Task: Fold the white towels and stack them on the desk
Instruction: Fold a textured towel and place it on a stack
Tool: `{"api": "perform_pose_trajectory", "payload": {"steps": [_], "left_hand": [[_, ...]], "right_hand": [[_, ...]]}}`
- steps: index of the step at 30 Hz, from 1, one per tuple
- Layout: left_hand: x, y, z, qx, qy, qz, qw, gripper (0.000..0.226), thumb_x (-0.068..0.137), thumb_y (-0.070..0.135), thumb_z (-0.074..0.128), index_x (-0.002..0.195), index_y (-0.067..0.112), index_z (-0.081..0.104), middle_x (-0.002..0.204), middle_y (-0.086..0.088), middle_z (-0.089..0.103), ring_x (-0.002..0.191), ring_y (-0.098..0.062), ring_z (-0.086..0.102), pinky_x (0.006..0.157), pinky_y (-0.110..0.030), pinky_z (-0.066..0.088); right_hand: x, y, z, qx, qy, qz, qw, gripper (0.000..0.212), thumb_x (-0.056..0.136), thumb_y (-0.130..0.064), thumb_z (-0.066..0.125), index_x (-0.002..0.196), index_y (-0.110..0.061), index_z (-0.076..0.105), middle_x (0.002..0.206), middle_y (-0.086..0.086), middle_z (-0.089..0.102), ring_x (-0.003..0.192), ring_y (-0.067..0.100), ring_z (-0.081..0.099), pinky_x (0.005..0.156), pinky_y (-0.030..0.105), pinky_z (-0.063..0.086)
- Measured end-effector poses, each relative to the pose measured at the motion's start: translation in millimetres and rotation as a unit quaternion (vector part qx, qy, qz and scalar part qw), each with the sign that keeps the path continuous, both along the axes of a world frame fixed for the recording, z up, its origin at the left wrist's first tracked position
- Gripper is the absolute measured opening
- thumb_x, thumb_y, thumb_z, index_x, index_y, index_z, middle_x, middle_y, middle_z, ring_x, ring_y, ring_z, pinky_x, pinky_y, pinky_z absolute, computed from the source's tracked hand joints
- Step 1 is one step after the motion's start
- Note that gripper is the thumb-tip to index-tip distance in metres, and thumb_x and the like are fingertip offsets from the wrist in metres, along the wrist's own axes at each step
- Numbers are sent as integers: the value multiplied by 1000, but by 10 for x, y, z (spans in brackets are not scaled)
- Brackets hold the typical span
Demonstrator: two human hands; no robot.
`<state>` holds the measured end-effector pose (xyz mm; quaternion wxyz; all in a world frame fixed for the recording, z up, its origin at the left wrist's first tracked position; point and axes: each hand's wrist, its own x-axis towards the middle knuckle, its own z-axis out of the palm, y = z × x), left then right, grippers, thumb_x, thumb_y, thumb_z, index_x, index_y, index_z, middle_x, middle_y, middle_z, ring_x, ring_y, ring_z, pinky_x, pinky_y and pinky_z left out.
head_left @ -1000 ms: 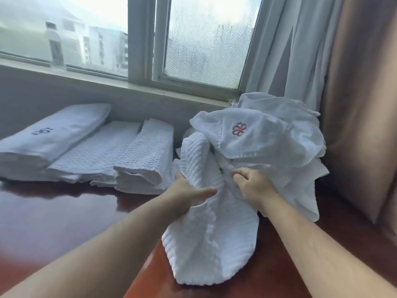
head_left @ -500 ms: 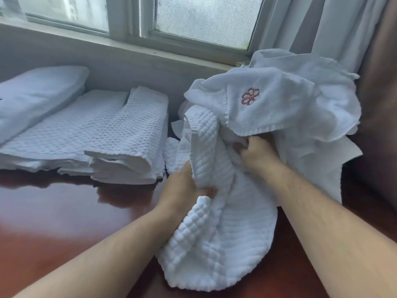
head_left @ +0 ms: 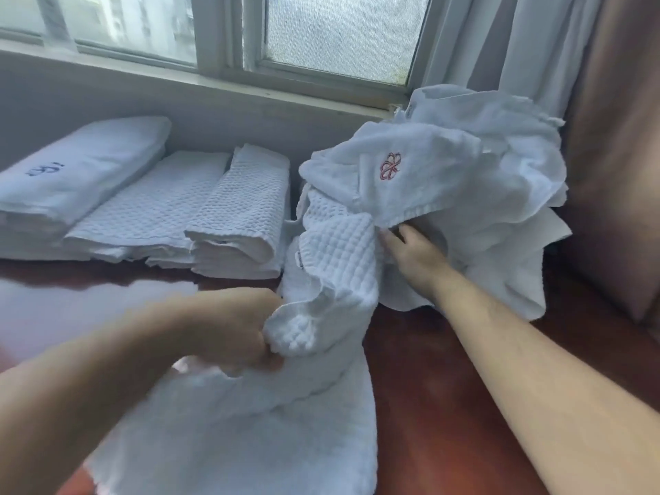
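Your left hand (head_left: 232,334) is fisted around a bunched fold of the waffle-weave towel (head_left: 332,280), thumb and fingers clamped on its thick quilted edge. Your right hand (head_left: 414,255) reaches under the overhanging hem of the smooth towel (head_left: 428,173) at 1 o'clock; fingers look loosely extended against cloth, but the tips are hidden, so you cannot tell whether they pinch anything.

The waffle-weave towel runs from the heap at 12 o'clock down past your left hand, its lower part spread flat and blurred toward 6 o'clock, scalloped edge lying on the desk (head_left: 428,387).

The smooth towel tops a crumpled pile of white towels (head_left: 500,244), soft terry, with a red embroidered flower (head_left: 390,166). The pile sits against the window sill (head_left: 214,83) and touches the brown curtain (head_left: 614,155) at 3 o'clock.

At 10 to 11 o'clock: folded waffle towels (head_left: 235,216) in two flat oblongs side by side, rounded fold edges facing you, just beside the heap. Further left, a folded smooth towel (head_left: 78,173) with blue embroidery.

Open room: glossy dark-red desk surface at 9 o'clock in front of the folded ones, and a strip between your forearms.
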<state>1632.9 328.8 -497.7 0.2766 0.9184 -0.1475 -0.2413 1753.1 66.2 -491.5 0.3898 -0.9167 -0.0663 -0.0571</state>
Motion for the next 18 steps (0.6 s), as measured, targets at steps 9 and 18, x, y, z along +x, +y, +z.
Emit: {"api": "perform_pose_trajectory", "payload": {"steps": [9, 18], "left_hand": [[-353, -530, -75, 97, -214, 73, 969, 80, 72, 55, 58, 142, 32, 26, 137, 8, 54, 122, -20, 55, 100, -41, 47], [-322, -195, -44, 89, -415, 193, 885, 81, 81, 31, 64, 148, 40, 20, 139, 2, 49, 122, -27, 53, 91, -43, 48]], "right_hand": [[-398, 326, 94, 176, 243, 30, 953, 65, 76, -70, 74, 103, -11, 74, 88, 4, 79, 84, 23, 77, 81, 41, 62], [-460, 593, 450, 336, -23, 57, 940, 26, 89, -36, 67, 90, -11, 74, 83, 1, 78, 84, 23, 76, 67, 33, 61]]}}
